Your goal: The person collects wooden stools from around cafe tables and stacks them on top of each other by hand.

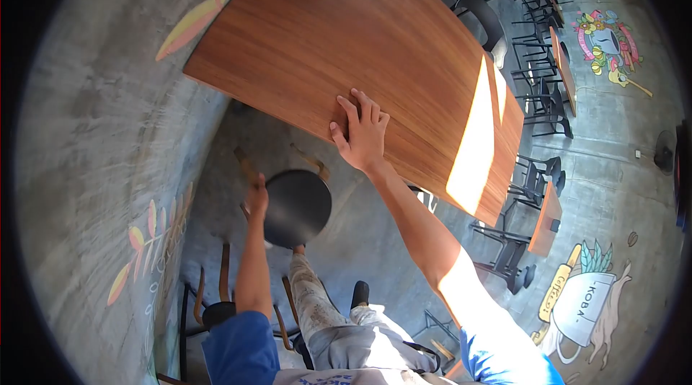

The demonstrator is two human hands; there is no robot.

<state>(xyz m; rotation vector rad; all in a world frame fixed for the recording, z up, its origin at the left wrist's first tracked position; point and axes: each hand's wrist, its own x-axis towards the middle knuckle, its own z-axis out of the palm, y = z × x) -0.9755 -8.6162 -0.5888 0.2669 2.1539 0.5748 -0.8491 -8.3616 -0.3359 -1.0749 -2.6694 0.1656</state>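
My right hand (pixel 364 133) lies on the wooden tabletop (pixel 346 46) near its front edge, fingers spread, with nothing in them. Lower left, my left hand (pixel 256 199) is at the left rim of a round black seat (pixel 297 206). Wooden pieces of that chair show above the seat, partly blurred. The fingers of my left hand are seen edge-on, and what they grip is hard to make out. The seat is below the level of the tabletop, near my legs.
A painted concrete wall (pixel 94 154) runs along the left. More chairs with wooden parts (pixel 225 270) stand at the lower left. Black chairs (pixel 537 107) and small wooden tables (pixel 548 219) line the right side. Sunlight falls across the tabletop's right end.
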